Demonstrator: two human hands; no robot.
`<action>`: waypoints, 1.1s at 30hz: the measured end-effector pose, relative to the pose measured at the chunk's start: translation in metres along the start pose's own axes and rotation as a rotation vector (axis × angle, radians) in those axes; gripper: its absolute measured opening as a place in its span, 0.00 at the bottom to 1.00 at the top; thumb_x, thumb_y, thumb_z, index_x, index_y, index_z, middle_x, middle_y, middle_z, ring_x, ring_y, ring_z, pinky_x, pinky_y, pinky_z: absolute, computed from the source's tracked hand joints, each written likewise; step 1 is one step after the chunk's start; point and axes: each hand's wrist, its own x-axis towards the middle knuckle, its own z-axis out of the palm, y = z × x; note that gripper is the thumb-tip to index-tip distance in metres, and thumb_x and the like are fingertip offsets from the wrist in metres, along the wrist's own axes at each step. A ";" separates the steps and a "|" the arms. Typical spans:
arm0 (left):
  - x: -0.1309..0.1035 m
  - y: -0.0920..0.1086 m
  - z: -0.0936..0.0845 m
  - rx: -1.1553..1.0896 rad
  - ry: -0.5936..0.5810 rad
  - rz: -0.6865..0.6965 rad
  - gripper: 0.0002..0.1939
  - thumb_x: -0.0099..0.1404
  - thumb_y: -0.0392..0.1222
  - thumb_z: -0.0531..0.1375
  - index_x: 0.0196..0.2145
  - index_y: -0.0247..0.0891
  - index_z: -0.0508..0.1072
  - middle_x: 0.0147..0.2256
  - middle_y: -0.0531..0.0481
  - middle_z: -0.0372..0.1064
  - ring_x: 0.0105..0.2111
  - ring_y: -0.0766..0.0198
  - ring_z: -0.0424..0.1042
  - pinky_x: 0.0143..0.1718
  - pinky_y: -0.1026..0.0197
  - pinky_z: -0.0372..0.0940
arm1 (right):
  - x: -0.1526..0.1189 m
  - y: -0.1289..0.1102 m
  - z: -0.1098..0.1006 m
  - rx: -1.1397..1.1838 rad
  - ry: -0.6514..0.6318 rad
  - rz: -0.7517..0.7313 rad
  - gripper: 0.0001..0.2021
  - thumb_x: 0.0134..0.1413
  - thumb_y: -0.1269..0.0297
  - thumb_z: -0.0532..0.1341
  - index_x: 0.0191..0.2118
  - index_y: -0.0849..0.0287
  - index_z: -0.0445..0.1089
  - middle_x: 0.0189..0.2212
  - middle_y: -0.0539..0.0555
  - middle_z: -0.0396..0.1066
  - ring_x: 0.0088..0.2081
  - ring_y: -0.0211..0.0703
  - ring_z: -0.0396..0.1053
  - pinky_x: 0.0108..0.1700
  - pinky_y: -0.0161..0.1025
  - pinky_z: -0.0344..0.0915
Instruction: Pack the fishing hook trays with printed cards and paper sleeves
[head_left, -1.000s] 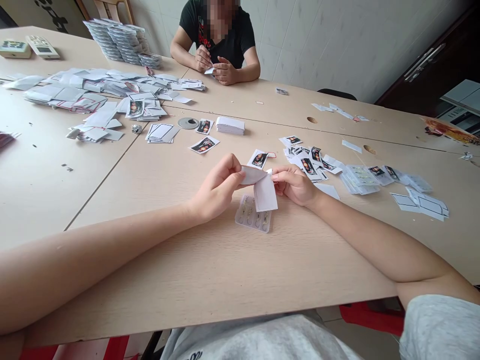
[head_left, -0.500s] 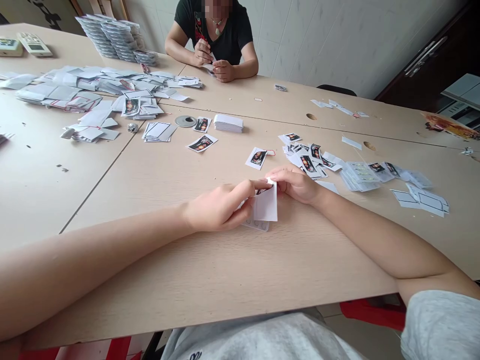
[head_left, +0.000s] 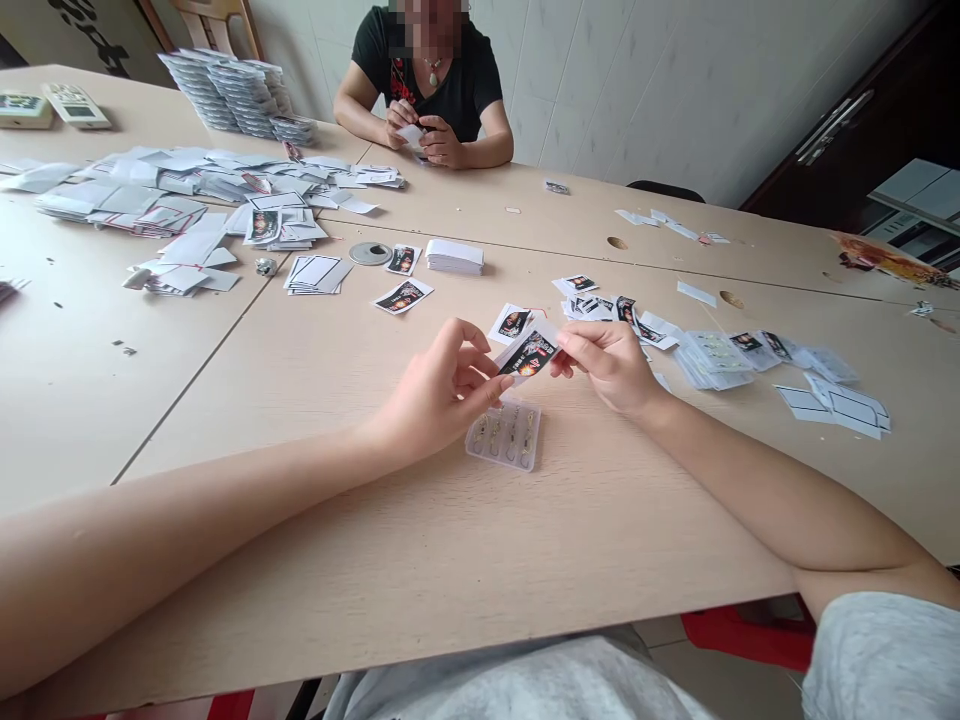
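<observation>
My right hand (head_left: 611,365) pinches the right end of a small label (head_left: 531,352) printed in black with an orange glow and pale lettering. At its lower left corner, my left hand (head_left: 454,385) holds the same label between thumb and fingers, so it is tilted above the table. Just below lies a clear plastic case (head_left: 506,440) with small hooks in rows inside; my left thumb partly covers its upper edge. Behind the held label, another printed label (head_left: 514,322) rests on the table.
Loose labels (head_left: 589,305) and clear cases (head_left: 712,358) lie to the right. A white stack of paper (head_left: 454,256), a tape roll (head_left: 370,254) and heaped white packets (head_left: 157,185) spread farther left. Across the table (head_left: 420,560), a person (head_left: 431,95) handles a white piece.
The label has been turned from its white side to its printed side and raised. My left hand has moved off the case, which now shows its hooks.
</observation>
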 end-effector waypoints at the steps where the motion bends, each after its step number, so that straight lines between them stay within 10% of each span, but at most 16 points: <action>1: 0.001 0.000 0.000 -0.104 -0.026 -0.026 0.15 0.63 0.44 0.59 0.38 0.41 0.54 0.34 0.50 0.71 0.28 0.66 0.74 0.26 0.65 0.66 | -0.001 0.000 0.001 -0.006 0.000 -0.007 0.16 0.57 0.59 0.58 0.23 0.61 0.71 0.21 0.52 0.69 0.23 0.34 0.63 0.27 0.35 0.59; 16: 0.003 0.006 -0.010 -0.227 -0.298 0.076 0.19 0.62 0.42 0.59 0.51 0.38 0.67 0.50 0.41 0.67 0.50 0.55 0.67 0.50 0.53 0.66 | -0.005 -0.003 0.007 0.150 -0.039 0.148 0.09 0.53 0.61 0.61 0.30 0.62 0.74 0.25 0.53 0.75 0.27 0.38 0.73 0.28 0.34 0.68; 23: 0.002 0.016 -0.006 -0.077 0.039 -0.103 0.20 0.65 0.54 0.53 0.29 0.33 0.73 0.33 0.45 0.74 0.35 0.59 0.72 0.39 0.57 0.68 | -0.014 -0.019 0.023 0.170 -0.090 0.150 0.08 0.52 0.61 0.63 0.29 0.62 0.71 0.26 0.51 0.73 0.29 0.41 0.75 0.33 0.37 0.73; 33: 0.003 0.012 -0.003 -0.219 -0.003 -0.151 0.11 0.57 0.42 0.63 0.31 0.36 0.64 0.31 0.50 0.70 0.32 0.63 0.72 0.33 0.60 0.68 | -0.027 -0.026 0.034 0.282 -0.180 0.217 0.07 0.50 0.63 0.64 0.33 0.61 0.69 0.34 0.53 0.72 0.37 0.44 0.74 0.43 0.46 0.73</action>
